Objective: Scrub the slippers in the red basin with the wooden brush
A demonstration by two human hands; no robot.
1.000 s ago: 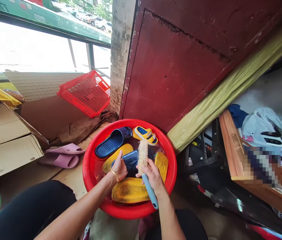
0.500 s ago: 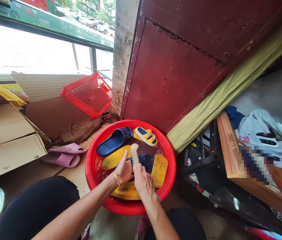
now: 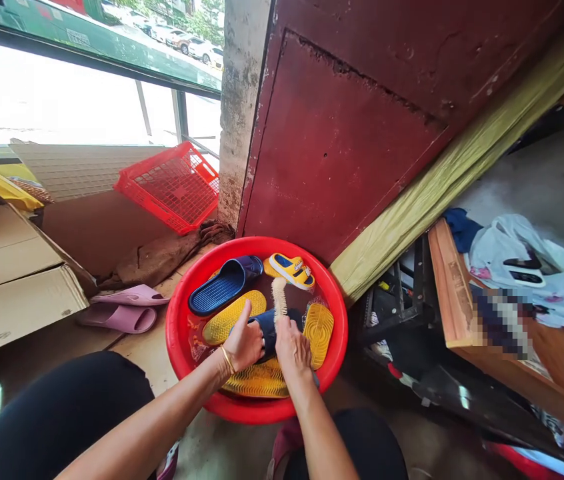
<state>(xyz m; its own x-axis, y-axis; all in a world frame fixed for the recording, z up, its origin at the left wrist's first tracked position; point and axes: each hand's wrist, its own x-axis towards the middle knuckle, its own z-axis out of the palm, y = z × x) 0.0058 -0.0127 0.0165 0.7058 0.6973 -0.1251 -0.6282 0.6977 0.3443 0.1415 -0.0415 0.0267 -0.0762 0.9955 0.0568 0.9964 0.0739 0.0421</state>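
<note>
A red basin (image 3: 176, 353) holds water and several slippers. My left hand (image 3: 245, 341), thumb raised, grips a dark blue slipper (image 3: 268, 325) near the basin's middle. My right hand (image 3: 292, 347) is closed around a brush whose pale bristles (image 3: 279, 297) point up and away, over the blue slipper. Around them lie a larger navy slipper (image 3: 222, 287), a small yellow and blue slipper (image 3: 289, 269), and yellow soles, one at the right (image 3: 319, 333) and one nearest me (image 3: 257, 381). The brush handle is hidden in my fist.
Pink slippers (image 3: 129, 310) lie left of the basin, beside cardboard boxes (image 3: 22, 300). A red crate (image 3: 172, 190) leans behind them. A maroon door (image 3: 342, 147) stands beyond the basin. At the right, a wooden shelf (image 3: 452, 287) bears a plastic bag (image 3: 527, 267).
My right hand and the brush have shifted slightly right and up over the blue slipper. The whole view has moved a little, and my left hand stays on the slipper.
</note>
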